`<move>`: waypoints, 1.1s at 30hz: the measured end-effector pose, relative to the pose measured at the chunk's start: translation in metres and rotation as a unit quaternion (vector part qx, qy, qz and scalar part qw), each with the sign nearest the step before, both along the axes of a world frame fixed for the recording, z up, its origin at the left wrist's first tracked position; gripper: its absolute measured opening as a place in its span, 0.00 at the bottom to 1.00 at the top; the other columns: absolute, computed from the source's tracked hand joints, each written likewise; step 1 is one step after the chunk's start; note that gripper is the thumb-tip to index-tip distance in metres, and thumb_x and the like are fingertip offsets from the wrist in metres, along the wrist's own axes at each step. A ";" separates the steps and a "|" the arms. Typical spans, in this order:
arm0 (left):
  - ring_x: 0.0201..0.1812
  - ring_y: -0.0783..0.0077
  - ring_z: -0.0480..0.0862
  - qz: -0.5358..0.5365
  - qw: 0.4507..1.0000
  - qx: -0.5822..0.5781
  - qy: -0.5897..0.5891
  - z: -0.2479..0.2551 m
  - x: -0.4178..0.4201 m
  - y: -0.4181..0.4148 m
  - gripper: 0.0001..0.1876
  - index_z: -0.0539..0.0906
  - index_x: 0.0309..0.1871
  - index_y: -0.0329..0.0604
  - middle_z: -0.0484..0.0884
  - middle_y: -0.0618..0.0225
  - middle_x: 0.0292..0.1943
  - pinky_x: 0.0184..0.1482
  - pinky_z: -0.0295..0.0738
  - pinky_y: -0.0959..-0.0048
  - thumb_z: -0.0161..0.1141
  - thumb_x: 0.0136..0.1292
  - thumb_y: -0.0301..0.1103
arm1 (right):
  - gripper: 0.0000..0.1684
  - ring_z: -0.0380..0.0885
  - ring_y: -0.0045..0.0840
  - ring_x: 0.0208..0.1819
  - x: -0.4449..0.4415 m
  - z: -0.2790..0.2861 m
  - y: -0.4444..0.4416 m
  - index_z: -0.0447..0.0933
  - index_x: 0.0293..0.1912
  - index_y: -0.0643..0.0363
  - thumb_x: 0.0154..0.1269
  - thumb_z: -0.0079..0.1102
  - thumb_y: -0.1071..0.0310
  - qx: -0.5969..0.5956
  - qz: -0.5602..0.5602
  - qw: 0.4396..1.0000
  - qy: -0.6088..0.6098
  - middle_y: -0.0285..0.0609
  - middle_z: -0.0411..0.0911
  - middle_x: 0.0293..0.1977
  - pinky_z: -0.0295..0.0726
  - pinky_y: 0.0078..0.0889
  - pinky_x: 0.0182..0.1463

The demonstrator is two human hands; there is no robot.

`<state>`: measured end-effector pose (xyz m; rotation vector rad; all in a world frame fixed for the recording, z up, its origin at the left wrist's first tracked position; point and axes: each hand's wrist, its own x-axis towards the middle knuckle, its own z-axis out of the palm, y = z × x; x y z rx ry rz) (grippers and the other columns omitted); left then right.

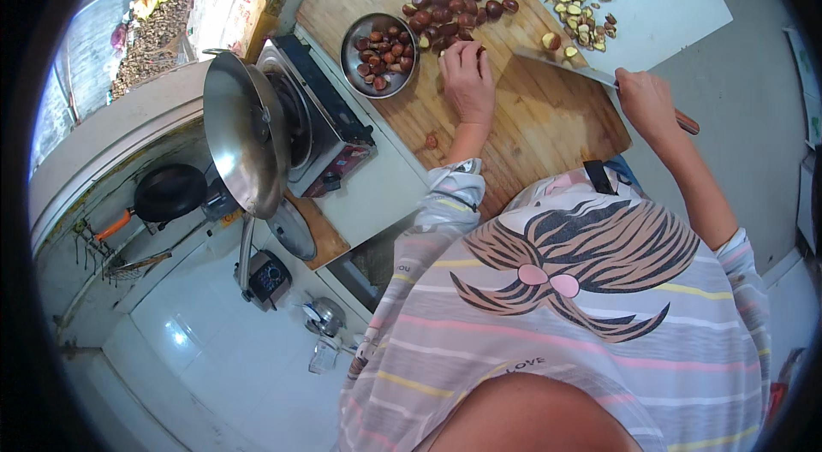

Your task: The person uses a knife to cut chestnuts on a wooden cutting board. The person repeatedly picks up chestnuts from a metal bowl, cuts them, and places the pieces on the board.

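My right hand (645,102) grips a kitchen knife (587,72) with a wooden handle, its blade pointing left over the right edge of the wooden cutting board (539,124). My left hand (469,83) is at the near edge of a pile of brown chestnuts (443,14), fingers curled down. A bit of brown shell shows by its fingertips, but whether they hold a chestnut is hidden. Left of that hand, a round steel bowl (347,60) contains several chestnuts. One cut chestnut (551,40) with pale flesh showing lies just beyond the blade.
Cut-off chestnut pieces (581,15) are heaped on a white surface (668,15) beyond the board. To the left, a steel wok (241,131) sits tilted by a gas stove (327,156). A black frying pan (170,192) hangs below the window ledge. A pot lid (292,230) is nearby.
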<state>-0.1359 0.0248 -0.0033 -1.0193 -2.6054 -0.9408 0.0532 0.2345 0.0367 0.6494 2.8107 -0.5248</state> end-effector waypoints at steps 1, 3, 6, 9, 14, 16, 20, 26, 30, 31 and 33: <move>0.48 0.56 0.77 0.001 1.000 -0.001 0.011 0.004 -0.006 0.002 0.09 0.83 0.43 0.43 0.78 0.61 0.43 0.50 0.74 0.62 0.64 0.58 0.26 | 0.04 0.82 0.48 0.29 0.002 0.000 0.000 0.76 0.31 0.61 0.60 0.53 0.72 0.005 0.009 1.000 0.002 0.53 0.80 0.25 0.78 0.51 0.32; 0.48 0.57 0.77 -0.041 0.999 0.026 -0.006 0.014 -0.010 0.012 0.08 0.84 0.41 0.43 0.79 0.63 0.44 0.49 0.74 0.63 0.64 0.58 0.27 | 0.03 0.81 0.48 0.29 0.005 0.000 0.000 0.76 0.32 0.60 0.60 0.53 0.72 0.017 0.025 1.000 0.007 0.52 0.80 0.24 0.78 0.50 0.32; 0.49 0.58 0.77 -0.171 0.979 0.074 -0.080 0.023 -0.015 0.034 0.08 0.86 0.39 0.45 0.81 0.65 0.44 0.50 0.74 0.64 0.67 0.56 0.29 | 0.02 0.81 0.47 0.28 0.012 0.001 0.001 0.74 0.33 0.60 0.59 0.53 0.73 0.028 0.053 0.998 0.028 0.51 0.79 0.24 0.77 0.49 0.31; 0.49 0.58 0.77 -0.337 0.934 0.025 -0.116 0.014 -0.028 0.054 0.08 0.88 0.38 0.51 0.83 0.67 0.47 0.53 0.73 0.64 0.70 0.53 0.32 | 0.02 0.80 0.46 0.28 0.020 -0.008 0.004 0.73 0.33 0.59 0.59 0.54 0.73 0.042 0.058 0.996 0.045 0.49 0.79 0.24 0.76 0.48 0.32; 0.48 0.59 0.77 -0.469 0.860 -0.112 -0.166 -0.007 -0.039 0.066 0.10 0.87 0.37 0.56 0.81 0.70 0.45 0.49 0.73 0.67 0.71 0.49 0.32 | 0.01 0.80 0.46 0.28 0.019 -0.009 0.005 0.73 0.33 0.58 0.59 0.54 0.73 0.055 0.070 0.995 0.039 0.48 0.79 0.25 0.75 0.49 0.32; 0.48 0.59 0.77 -0.434 0.890 -0.066 -0.125 -0.010 -0.041 0.059 0.09 0.86 0.36 0.54 0.80 0.69 0.44 0.48 0.73 0.68 0.70 0.50 0.31 | 0.01 0.79 0.46 0.28 0.019 -0.006 0.007 0.73 0.33 0.58 0.59 0.55 0.73 0.057 0.070 0.995 0.035 0.48 0.79 0.25 0.75 0.50 0.32; 0.55 0.59 0.75 -0.257 0.965 -0.047 0.037 -0.014 -0.039 0.015 0.09 0.85 0.37 0.53 0.79 0.68 0.51 0.54 0.71 0.62 0.66 0.51 0.29 | 0.02 0.79 0.48 0.28 0.019 -0.008 0.005 0.74 0.33 0.57 0.58 0.57 0.73 0.052 0.044 0.997 0.046 0.50 0.78 0.25 0.74 0.50 0.31; 0.71 0.63 0.63 -0.179 0.970 -0.059 0.155 0.006 -0.037 -0.006 0.19 0.82 0.55 0.62 0.71 0.71 0.67 0.71 0.56 0.58 0.66 0.58 0.36 | 0.04 0.79 0.49 0.28 0.017 -0.001 0.004 0.78 0.36 0.56 0.59 0.61 0.71 0.029 -0.003 0.998 0.052 0.54 0.79 0.24 0.75 0.51 0.31; 0.74 0.66 0.59 -0.249 0.940 -0.110 0.207 0.004 -0.051 0.014 0.19 0.80 0.58 0.66 0.69 0.78 0.70 0.74 0.47 0.57 0.60 0.63 0.43 | 0.04 0.80 0.50 0.28 0.012 0.005 -0.003 0.79 0.37 0.56 0.62 0.61 0.68 0.036 -0.022 0.999 0.032 0.54 0.80 0.24 0.76 0.52 0.32; 0.74 0.67 0.59 -0.263 0.930 -0.132 0.220 0.004 -0.057 0.016 0.18 0.80 0.58 0.67 0.69 0.79 0.70 0.74 0.47 0.57 0.59 0.64 0.44 | 0.04 0.80 0.50 0.28 0.011 0.008 -0.007 0.79 0.37 0.56 0.62 0.61 0.68 0.035 -0.026 0.999 0.028 0.54 0.80 0.24 0.76 0.52 0.32; 0.73 0.69 0.61 -0.261 0.934 -0.123 0.210 0.001 -0.070 0.015 0.16 0.81 0.56 0.65 0.71 0.81 0.68 0.74 0.48 0.56 0.57 0.65 0.43 | 0.07 0.78 0.53 0.28 0.011 0.005 -0.011 0.78 0.35 0.57 0.65 0.60 0.65 0.017 -0.027 0.998 0.049 0.55 0.78 0.23 0.73 0.54 0.31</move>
